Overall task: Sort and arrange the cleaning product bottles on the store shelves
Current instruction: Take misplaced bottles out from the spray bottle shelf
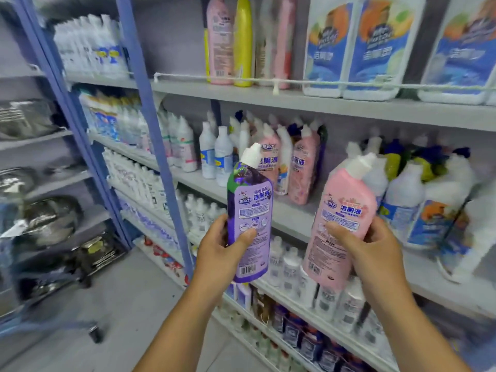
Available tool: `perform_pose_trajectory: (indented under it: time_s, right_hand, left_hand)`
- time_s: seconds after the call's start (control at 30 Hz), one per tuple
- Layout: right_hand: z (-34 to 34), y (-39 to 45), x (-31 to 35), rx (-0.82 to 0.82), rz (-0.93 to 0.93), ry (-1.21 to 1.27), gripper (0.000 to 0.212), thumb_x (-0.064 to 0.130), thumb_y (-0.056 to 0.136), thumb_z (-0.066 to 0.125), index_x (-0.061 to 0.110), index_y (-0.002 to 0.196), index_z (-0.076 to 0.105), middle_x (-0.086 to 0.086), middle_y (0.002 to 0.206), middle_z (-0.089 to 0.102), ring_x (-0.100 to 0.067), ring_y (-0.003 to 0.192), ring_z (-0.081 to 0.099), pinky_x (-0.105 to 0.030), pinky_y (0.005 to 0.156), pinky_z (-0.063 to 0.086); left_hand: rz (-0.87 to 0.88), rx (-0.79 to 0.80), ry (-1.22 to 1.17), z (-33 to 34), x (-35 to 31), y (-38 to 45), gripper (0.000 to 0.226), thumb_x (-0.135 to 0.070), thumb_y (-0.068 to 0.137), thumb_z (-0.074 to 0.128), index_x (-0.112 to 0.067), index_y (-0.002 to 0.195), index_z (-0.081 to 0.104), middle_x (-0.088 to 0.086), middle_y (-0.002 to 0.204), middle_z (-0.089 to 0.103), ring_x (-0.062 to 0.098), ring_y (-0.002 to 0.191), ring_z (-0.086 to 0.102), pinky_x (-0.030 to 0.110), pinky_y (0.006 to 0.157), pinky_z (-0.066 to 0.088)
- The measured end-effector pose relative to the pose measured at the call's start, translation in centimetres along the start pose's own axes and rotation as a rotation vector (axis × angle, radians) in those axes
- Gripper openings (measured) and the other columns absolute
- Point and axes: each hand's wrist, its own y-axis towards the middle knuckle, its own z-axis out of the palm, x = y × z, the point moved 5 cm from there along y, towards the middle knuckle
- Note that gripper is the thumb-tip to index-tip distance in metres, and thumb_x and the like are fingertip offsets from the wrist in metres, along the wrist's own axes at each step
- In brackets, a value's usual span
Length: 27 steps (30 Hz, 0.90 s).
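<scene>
My left hand grips a purple bottle with a white angled cap, held upright in front of the middle shelf. My right hand grips a pink bottle with a white cap, tilted slightly right, beside the purple one. Both bottles hang in the air, a little in front of the shelf edge. On the shelf behind them stand two pink bottles of the same kind among white-capped ones.
White and blue bottles crowd the shelf's right side. The top shelf holds pink and yellow bottles and large white refill packs behind a white cord. Lower shelves carry small bottles. A blue upright post divides the racks; metal pans lie at the left.
</scene>
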Motion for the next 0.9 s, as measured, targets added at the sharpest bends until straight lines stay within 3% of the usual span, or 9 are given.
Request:
perform_pose_trajectory:
  time_s: [0.17, 0.33, 0.53, 0.73, 0.9]
  right_hand:
    - [3.8, 3.6, -1.5, -0.013, 0.007, -0.006, 0.031, 0.016, 0.084, 0.082, 0.025, 0.112, 0.073, 0.006, 0.104, 0.079, -0.017, 0.095, 0.076, -0.042, 0.082, 0.060]
    - [5.8, 8.2, -2.9, -0.028, -0.040, -0.041, 0.032, 0.016, 0.085, 0.081, 0.025, 0.114, 0.072, 0.009, 0.104, 0.079, -0.009, 0.093, 0.075, -0.034, 0.080, 0.060]
    - [7.1, 13.8, -5.7, -0.063, -0.026, -0.052, 0.034, 0.017, 0.083, 0.083, 0.027, 0.113, 0.071, 0.010, 0.105, 0.078, -0.013, 0.097, 0.075, -0.043, 0.086, 0.060]
    - [8.5, 16.5, -7.8, -0.091, -0.002, -0.067, 0.030, 0.017, 0.083, 0.083, 0.028, 0.106, 0.068, 0.009, 0.100, 0.078, -0.011, 0.091, 0.075, -0.038, 0.081, 0.060]
    - [9.9, 18.6, -9.6, -0.156, -0.001, -0.112, 0.035, 0.019, 0.084, 0.082, 0.029, 0.113, 0.066, 0.010, 0.102, 0.077, -0.008, 0.091, 0.074, -0.037, 0.082, 0.059]
  left_hand:
    - [0.012, 0.014, 0.005, -1.6, 1.0, 5.6, 0.024, -0.019, 0.093, 0.074, -0.027, 0.114, 0.067, -0.014, 0.105, 0.077, 0.005, 0.097, 0.073, 0.018, 0.073, 0.057]
    - [0.013, 0.014, -0.042, -0.6, 2.2, 10.7, 0.027, -0.015, 0.093, 0.073, -0.025, 0.116, 0.065, -0.018, 0.103, 0.077, 0.001, 0.093, 0.073, 0.011, 0.069, 0.054]
    - [0.021, 0.022, -0.044, 0.8, 3.9, 16.3, 0.030, -0.010, 0.093, 0.072, -0.022, 0.120, 0.065, -0.010, 0.108, 0.077, 0.008, 0.099, 0.073, 0.018, 0.075, 0.057]
    - [0.004, 0.088, -0.079, 2.5, 6.4, 21.3, 0.033, -0.008, 0.094, 0.069, -0.024, 0.123, 0.063, -0.008, 0.114, 0.076, 0.012, 0.105, 0.073, 0.027, 0.084, 0.059]
    - [-0.011, 0.188, -0.071, 3.8, 8.8, 25.2, 0.031, -0.008, 0.093, 0.070, -0.024, 0.119, 0.063, -0.006, 0.113, 0.077, 0.018, 0.108, 0.072, 0.037, 0.092, 0.057]
